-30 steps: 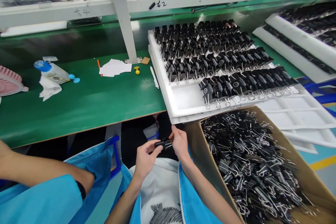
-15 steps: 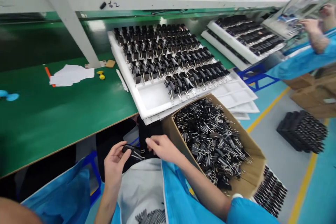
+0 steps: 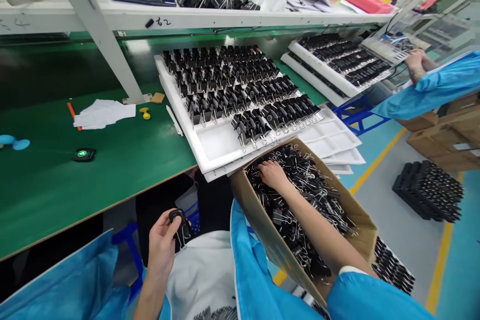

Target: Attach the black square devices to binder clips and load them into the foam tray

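Note:
In front of my shirt, my left hand (image 3: pixel 165 227) pinches a small black rounded-square case (image 3: pixel 179 220) between thumb and fingers. Metal clip handles stick out from its lower side. On my right, my right hand (image 3: pixel 273 174) is down in a cardboard box (image 3: pixel 258 225) heaped with black binder clips (image 3: pixel 318 197). Its fingers are curled, and their tips are lost among the clips, so anything in them is hidden. Behind the box, a white foam tray (image 3: pixel 215 142) carries rows of clipped black pieces (image 3: pixel 240 90); its near left compartment is bare.
A small black device with a green lit screen (image 3: pixel 84 154) lies on the green table (image 3: pixel 123 170), near paper scraps (image 3: pixel 107 114) and a yellow knob-like piece (image 3: pixel 144 113). More loaded trays (image 3: pixel 326 72) stand at the right, beside a co-worker's sleeve (image 3: pixel 431 92). A shelf (image 3: pixel 210 16) runs above.
My right hand has gone from near the left hand into the clip box. The left hand's case has turned, its clip handles pointing downward. The lit device now shows on the table.

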The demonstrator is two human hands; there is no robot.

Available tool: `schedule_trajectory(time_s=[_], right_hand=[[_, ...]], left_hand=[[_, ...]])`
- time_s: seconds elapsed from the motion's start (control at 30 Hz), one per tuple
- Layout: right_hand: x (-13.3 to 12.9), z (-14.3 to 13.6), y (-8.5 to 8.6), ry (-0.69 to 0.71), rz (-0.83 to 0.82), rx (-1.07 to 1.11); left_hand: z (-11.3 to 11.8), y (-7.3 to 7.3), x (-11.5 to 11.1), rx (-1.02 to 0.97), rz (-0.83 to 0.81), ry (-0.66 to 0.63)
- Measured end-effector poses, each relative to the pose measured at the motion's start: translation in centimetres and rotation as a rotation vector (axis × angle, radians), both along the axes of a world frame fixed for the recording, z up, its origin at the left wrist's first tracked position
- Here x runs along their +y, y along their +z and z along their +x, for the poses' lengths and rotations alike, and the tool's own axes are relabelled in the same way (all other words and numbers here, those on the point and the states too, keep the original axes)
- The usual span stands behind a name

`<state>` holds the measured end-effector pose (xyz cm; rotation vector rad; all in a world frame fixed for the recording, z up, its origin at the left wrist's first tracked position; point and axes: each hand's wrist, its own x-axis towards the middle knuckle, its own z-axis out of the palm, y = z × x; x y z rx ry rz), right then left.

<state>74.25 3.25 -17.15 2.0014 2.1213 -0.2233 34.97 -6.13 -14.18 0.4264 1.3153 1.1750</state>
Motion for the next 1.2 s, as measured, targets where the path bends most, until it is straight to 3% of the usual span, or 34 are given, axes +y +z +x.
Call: schedule_trajectory(time_s=[0.17, 0.23, 0.33, 0.43, 0.53, 0.7, 0.8, 0.87, 1.0, 1.2], right_hand=[[0.2, 1.6, 1.3, 0.103, -0.018, 0.115], [-0.3, 2.6, 2.5, 0.031, 0.007, 0.325], [-1.8, 3.0, 4.5, -0.19, -0.026, 0.769], [-3.6, 0.6, 6.1, -0.312, -0.122, 1.052], [-5.3, -4.6, 6.7, -0.312, -0.193, 1.218], [-6.3, -13.3, 6.0, -0.059, -0.306, 1.298], [-6.1, -16.2, 5.6, 0.123, -0.319, 1.288], [-5.9, -17.4, 5.0, 0.16, -0.297, 1.289], [-6.1, -19.5, 3.2, -0.075, -0.212, 1.251], [-7.0, -21.4, 1.4, -0.362, -0.213, 1.249]], left_hand=[[-0.1, 0.1, -0.4, -0.037, 0.003, -0.065], [0.0, 0.1, -0.5, -0.027, 0.004, -0.094], [0.3, 0.0, -0.5, -0.016, 0.015, -0.15], [0.9, 0.1, -0.4, -0.031, 0.025, -0.192], [1.6, 0.2, -0.5, -0.066, 0.017, -0.237], [2.4, 0.5, -1.2, -0.084, 0.048, -0.325], [2.3, 0.5, -1.5, -0.077, 0.032, -0.324], [2.1, 0.4, -1.6, -0.047, 0.017, -0.302], [2.0, -0.3, -1.9, 0.056, 0.05, -0.233], [3.1, -0.9, -2.8, 0.407, 0.247, -0.253]])
